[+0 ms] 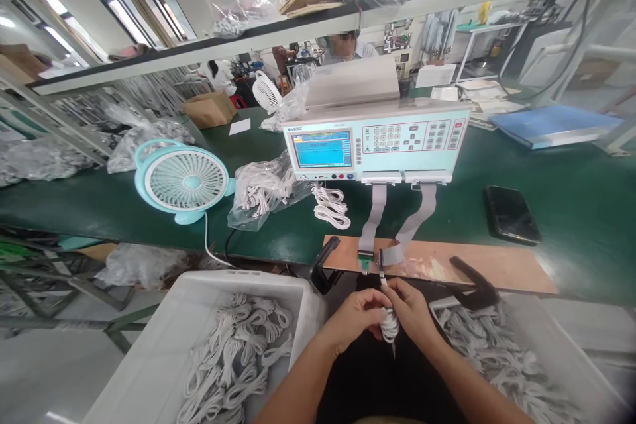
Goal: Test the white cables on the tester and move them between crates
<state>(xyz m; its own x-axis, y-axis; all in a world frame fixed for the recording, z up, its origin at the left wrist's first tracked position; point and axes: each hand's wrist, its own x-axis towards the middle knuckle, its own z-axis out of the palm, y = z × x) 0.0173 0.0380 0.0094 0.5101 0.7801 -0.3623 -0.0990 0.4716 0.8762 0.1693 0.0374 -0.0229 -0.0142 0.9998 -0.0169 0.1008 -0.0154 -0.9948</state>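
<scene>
A coiled white cable is held between my two hands, just below the bench edge. My left hand pinches the coil from the left. On the other side, my right hand grips it near the cable's upper end, close to a small connector board. A green connector board sits beside that one. Grey ribbon cables run from both boards up to a white tester with a lit blue screen. My fingers partly hide the cable end.
White bins of coiled cables stand at the left and right. Black clamps hold a wooden board. On the green bench are a fan, bagged cables, a loose cable bundle, a phone and a blue folder.
</scene>
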